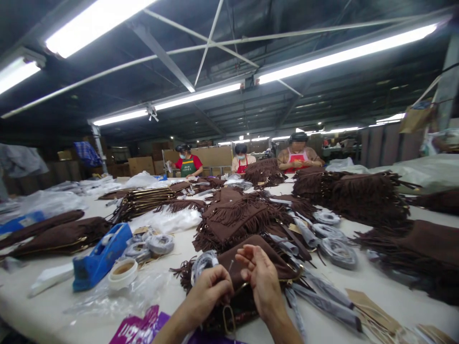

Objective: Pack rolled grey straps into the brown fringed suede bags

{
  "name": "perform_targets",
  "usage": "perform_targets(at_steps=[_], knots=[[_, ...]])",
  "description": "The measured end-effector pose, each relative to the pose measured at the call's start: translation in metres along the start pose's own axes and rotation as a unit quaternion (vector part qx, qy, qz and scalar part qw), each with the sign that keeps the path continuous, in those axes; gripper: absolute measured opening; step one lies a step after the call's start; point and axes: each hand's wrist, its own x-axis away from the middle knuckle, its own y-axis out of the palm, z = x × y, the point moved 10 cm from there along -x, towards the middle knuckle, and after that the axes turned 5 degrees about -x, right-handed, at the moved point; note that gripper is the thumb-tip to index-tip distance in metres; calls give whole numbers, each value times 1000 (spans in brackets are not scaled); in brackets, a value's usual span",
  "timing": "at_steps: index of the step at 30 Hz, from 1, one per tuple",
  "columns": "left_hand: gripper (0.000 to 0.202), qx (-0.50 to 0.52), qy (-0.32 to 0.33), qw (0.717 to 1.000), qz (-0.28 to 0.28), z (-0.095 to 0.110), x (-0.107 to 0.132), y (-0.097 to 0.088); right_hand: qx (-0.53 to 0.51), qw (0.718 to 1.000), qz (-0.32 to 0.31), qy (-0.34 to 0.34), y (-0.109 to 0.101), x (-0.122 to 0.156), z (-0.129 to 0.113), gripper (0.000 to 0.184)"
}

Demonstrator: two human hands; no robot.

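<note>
My left hand (212, 290) is closed, thumb and fingers pressed together in a pinch. What lies between them is mostly hidden, and a long oval metal ring (228, 319) shows just below. Opposite it, my right hand (263, 284) is held up open, fingers slightly curved, palm turned toward the left hand. Behind and below both hands lies a dark brown fringed bag (234, 255) with a gold-coloured zip edge. A coiled strap in grey wrapping (202, 263) sits on it, close behind my left hand.
More brown fringed bags (236, 217) are piled ahead, with stacks (358, 196) at right. A blue tape dispenser (102, 255), tape roll (123, 273) and purple printed bag (138, 327) lie left. Wrapped strap coils (337, 251) lie right. Three people (188, 165) work across the table.
</note>
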Motion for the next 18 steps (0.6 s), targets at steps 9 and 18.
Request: perform_targets(at_steps=[9,18], knots=[[17,25,4,999,22,1,5,-8,115,981,-118,101,19,10,33,53],[22,54,-13,998,6,-15,3,-4,40,981,-103,158,19,15,44,45]])
